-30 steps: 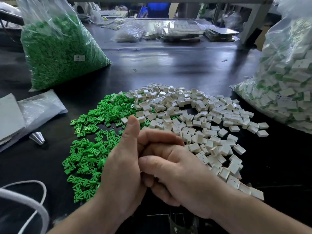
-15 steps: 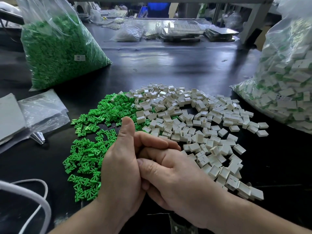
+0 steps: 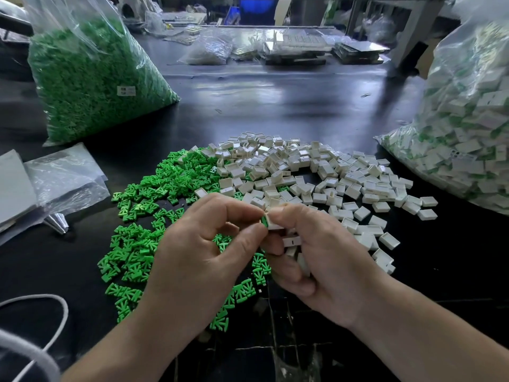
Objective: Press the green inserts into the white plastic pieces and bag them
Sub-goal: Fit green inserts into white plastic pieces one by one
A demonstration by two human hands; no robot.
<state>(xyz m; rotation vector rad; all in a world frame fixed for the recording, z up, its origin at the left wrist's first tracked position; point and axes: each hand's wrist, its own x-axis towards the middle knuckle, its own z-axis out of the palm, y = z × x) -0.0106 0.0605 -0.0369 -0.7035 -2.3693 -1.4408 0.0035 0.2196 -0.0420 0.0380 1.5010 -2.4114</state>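
A spread of loose green inserts lies on the black table, left of a heap of white plastic pieces. Above their meeting edge, my left hand pinches a green insert between thumb and forefinger. My right hand pinches a white piece against that insert, and several more white pieces sit in its curled fingers. How far the insert sits inside the piece is hidden by my fingers.
A big clear bag of green inserts stands at the back left. A bag of white pieces with green inserts fills the right side. Empty plastic bags and a white cable lie at the left.
My hands were clasped together with the left thumb up. They have come apart, and the fingertips now meet over a green insert and a white piece.
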